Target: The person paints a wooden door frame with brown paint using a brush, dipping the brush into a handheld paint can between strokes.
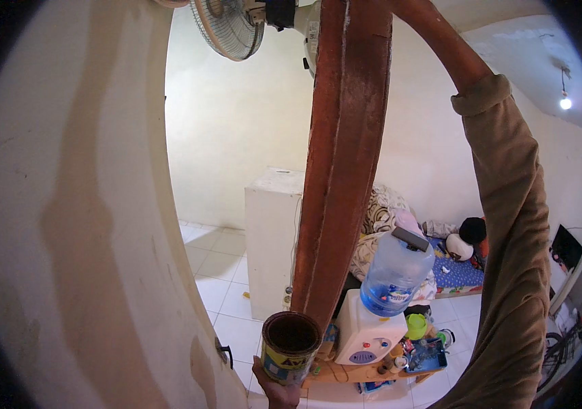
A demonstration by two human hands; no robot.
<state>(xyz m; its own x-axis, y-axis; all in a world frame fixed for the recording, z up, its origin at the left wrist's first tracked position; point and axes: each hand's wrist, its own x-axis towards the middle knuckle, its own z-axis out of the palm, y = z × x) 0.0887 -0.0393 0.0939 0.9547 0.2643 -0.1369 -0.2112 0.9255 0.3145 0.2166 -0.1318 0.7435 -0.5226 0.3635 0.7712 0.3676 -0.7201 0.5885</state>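
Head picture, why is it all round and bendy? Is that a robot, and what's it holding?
No robot here, just a person with bare hands. They wear two cameras side by side on their head; this picture comes from the left one. Its very wide lens bends straight lines.

The left hand holds an open can, dark inside. The right arm, in a brown sleeve, reaches up, but its hand is out of view. Between them runs a reddish-brown beam.

Lower down, a white water dispenser with a bluish water jug and a blue tray seem to stand on a low wooden table.
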